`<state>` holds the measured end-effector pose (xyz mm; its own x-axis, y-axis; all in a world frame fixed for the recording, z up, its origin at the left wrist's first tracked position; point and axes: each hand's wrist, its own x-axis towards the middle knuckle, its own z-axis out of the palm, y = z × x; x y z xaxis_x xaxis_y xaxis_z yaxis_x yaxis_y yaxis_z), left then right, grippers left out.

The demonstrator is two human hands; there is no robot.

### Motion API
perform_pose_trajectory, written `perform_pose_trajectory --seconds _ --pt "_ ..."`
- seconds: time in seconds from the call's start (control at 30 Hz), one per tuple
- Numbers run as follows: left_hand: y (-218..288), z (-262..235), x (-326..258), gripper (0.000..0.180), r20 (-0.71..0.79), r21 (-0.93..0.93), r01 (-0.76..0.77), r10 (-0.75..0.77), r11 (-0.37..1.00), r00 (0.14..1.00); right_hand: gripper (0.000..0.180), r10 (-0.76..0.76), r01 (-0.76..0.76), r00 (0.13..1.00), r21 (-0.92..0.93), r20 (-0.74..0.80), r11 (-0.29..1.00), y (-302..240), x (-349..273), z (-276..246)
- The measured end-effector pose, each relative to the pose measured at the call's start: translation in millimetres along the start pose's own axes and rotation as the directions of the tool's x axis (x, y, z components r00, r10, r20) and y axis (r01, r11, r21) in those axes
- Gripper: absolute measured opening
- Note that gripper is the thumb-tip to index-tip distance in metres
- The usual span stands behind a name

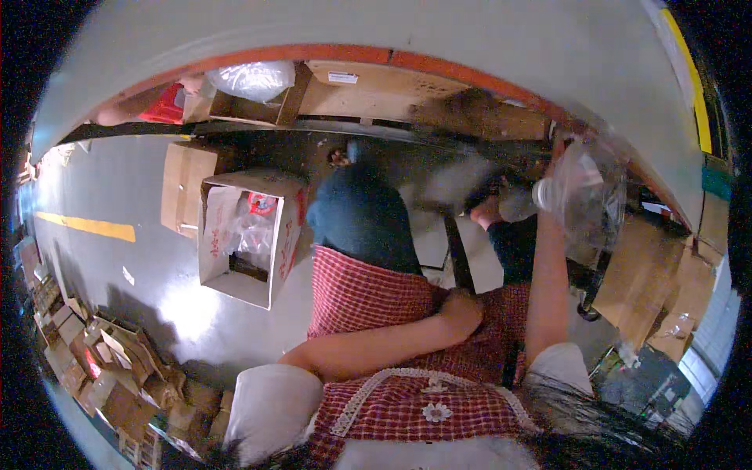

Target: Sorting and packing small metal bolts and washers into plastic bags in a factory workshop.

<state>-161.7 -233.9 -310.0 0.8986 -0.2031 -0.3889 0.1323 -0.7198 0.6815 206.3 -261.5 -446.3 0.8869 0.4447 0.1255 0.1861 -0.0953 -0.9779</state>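
Observation:
My left hand (460, 312) lies over the lap of a red checked apron (368, 290). Its fingers look curled down against the cloth, and whatever may be inside them is hidden. My right arm stretches up to the orange-edged table, where my right hand (558, 153) is blurred and partly covered at the edge. Beside that forearm is clear, wrinkled plastic (587, 192) with a round white piece (542, 193) at its side. Whether the right fingers hold this plastic cannot be made out.
An open white carton (274, 270) holding clear plastic stands on the floor at left, next to a brown carton (188, 188). Under the grey tabletop (407, 27) sit boxes, a clear bag (252, 80) and a red container (163, 106). Flattened cardboard (638, 270) leans at right; cartons (117, 368) pile at lower left.

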Motion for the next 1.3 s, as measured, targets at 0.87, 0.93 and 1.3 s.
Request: perform_pose_trajectory --seconds 0.87,0.93,1.3 --pt "-1.3 29.2 26.2 0.033 -0.072 0.135 -0.194 0.205 0.972 0.976 0.069 0.284 -0.287 0.956 -0.034 -0.072 0.957 -161.6 7.5 45.2" --pt "-19.9 37.6 21.6 0.033 -0.087 0.103 -0.125 0.134 0.987 0.987 0.07 0.348 -0.349 0.937 -0.115 -0.029 0.93 -159.5 7.1 36.0" --pt "35.1 36.3 93.7 0.032 -0.244 -0.122 0.058 -0.087 0.991 0.966 0.055 0.35 -0.333 0.92 -0.117 0.174 0.935 -37.6 38.8 -137.0"
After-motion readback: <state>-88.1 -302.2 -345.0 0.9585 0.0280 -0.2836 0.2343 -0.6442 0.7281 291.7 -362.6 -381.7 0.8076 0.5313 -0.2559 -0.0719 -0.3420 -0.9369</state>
